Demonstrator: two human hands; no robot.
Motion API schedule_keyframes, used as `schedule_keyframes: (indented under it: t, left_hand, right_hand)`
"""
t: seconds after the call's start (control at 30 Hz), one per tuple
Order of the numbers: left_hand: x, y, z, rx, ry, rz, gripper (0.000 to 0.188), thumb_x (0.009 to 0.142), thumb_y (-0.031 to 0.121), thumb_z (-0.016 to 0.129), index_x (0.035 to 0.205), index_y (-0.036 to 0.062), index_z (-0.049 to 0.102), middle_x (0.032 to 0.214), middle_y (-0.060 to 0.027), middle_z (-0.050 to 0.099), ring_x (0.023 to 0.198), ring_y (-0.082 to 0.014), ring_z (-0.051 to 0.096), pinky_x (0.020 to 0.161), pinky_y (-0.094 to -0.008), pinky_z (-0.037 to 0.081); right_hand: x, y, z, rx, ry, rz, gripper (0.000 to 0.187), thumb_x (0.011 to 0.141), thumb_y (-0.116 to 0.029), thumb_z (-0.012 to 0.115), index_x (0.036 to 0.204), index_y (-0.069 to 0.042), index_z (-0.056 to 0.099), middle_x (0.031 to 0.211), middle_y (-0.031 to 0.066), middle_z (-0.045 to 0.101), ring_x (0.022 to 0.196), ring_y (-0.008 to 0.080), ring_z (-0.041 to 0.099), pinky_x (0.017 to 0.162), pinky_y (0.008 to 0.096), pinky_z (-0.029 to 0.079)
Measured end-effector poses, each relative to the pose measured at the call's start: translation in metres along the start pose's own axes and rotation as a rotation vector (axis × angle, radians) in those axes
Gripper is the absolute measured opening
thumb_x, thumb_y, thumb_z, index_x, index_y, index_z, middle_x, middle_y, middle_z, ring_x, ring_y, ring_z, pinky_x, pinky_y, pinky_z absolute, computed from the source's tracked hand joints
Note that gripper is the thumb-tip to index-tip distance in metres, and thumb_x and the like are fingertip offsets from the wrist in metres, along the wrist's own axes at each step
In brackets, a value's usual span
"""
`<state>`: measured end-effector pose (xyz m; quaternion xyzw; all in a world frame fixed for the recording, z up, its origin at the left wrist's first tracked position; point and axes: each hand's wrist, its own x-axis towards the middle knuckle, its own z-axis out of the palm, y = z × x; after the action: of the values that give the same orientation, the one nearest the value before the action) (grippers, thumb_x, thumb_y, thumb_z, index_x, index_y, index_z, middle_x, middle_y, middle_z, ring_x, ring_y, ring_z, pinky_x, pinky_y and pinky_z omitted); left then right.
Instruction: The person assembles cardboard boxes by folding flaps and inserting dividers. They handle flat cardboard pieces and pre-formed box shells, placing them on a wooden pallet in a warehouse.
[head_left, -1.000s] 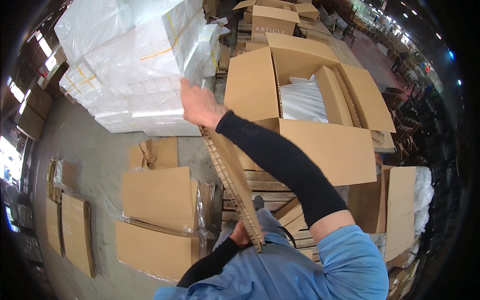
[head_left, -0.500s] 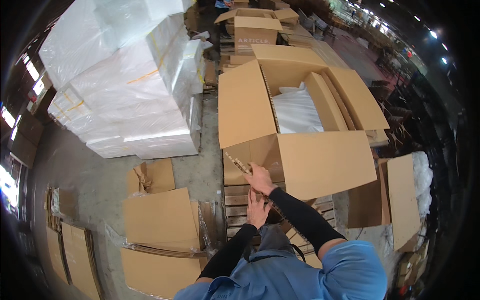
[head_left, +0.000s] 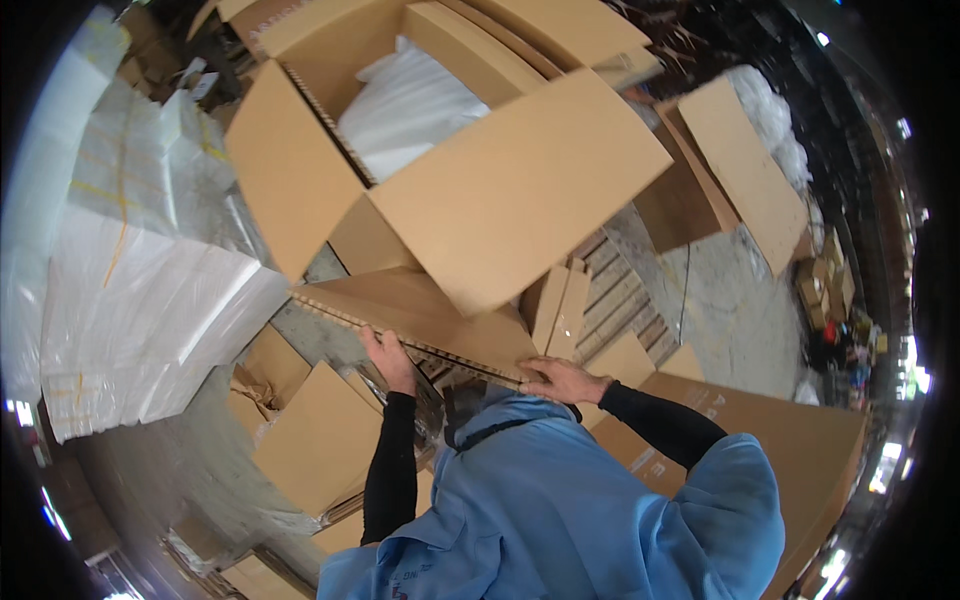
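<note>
A thick honeycomb cardboard panel (head_left: pixel 425 308) slants in front of my body, its cut edge facing me. My left hand (head_left: pixel 391 363) grips that edge near its middle, and my right hand (head_left: pixel 563 381) is closed on its right end. The fingertips under the panel are partly hidden. Just beyond it stands a large open carton (head_left: pixel 300 165) with its flaps folded out; the near flap (head_left: pixel 520 190) overhangs the panel. Inside the carton lies something under white foam wrap (head_left: pixel 410 110).
White plastic-wrapped blocks (head_left: pixel 150 290) are stacked at left. Flat cardboard sheets (head_left: pixel 315 435) lie on the floor at lower left. A wooden pallet (head_left: pixel 620 295) shows right of the panel. A big brown carton (head_left: pixel 770 440) is close at my right; another cardboard piece (head_left: pixel 745 165) leans farther off.
My hands have moved apart along the panel's edge, and the panel has swung from near upright to slanting across my front. The view has turned and dropped toward my body.
</note>
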<state>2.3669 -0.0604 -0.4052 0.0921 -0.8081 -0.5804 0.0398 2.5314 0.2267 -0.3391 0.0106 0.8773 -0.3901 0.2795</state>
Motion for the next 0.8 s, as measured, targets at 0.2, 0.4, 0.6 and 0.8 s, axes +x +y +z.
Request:
schedule_keyframes:
  t: [0.2, 0.4, 0.6, 0.8]
  left_hand:
    - [-0.018, -0.019, -0.001, -0.106, 0.01, -0.052, 0.066, 0.105, 0.028, 0.043, 0.151, -0.0141, 0.02, 0.156, -0.0284, 0.03, 0.143, -0.034, 0.032, 0.119, -0.0392, 0.022]
    - [-0.009, -0.031, -0.01, -0.091, 0.009, -0.086, 0.087, 0.105, 0.049, 0.043, 0.154, -0.0138, 0.006, 0.163, -0.0286, 0.013, 0.151, -0.0348, 0.016, 0.123, -0.0384, 0.013]
    - [-0.016, -0.048, -0.02, -0.298, 0.006, -0.053, 0.072, 0.095, 0.013, 0.054, 0.154, -0.0077, 0.018, 0.15, -0.0231, 0.038, 0.132, -0.0291, 0.044, 0.112, -0.036, 0.034]
    - [-0.004, -0.061, -0.067, -0.383, -0.148, -0.734, 0.027, 0.081, 0.0, 0.056, 0.107, 0.0, 0.059, 0.097, -0.0096, 0.064, 0.096, -0.0216, 0.06, 0.088, -0.0366, 0.049]
  right_hand:
    - [-0.006, 0.028, 0.042, 0.143, 0.143, 0.012, 0.073, 0.092, -0.062, 0.059, 0.137, -0.004, 0.057, 0.129, 0.0238, 0.061, 0.12, 0.0396, 0.059, 0.102, 0.0425, 0.047]
    - [-0.017, 0.015, 0.024, 0.3, 0.497, 0.093, 0.057, 0.087, -0.046, 0.073, 0.121, 0.0, 0.066, 0.116, 0.0214, 0.068, 0.109, 0.0364, 0.065, 0.094, 0.0405, 0.051]
    - [0.021, 0.083, 0.072, 0.22, 0.726, -0.223, 0.05, 0.068, -0.01, 0.08, 0.116, 0.0, 0.069, 0.115, 0.0176, 0.069, 0.11, 0.0316, 0.066, 0.098, 0.0367, 0.051]
    - [0.091, 0.019, 0.075, 0.143, 0.553, -0.543, 0.064, 0.061, -0.011, 0.084, 0.121, -0.002, 0.066, 0.116, 0.0176, 0.07, 0.105, 0.0369, 0.067, 0.095, 0.0404, 0.053]
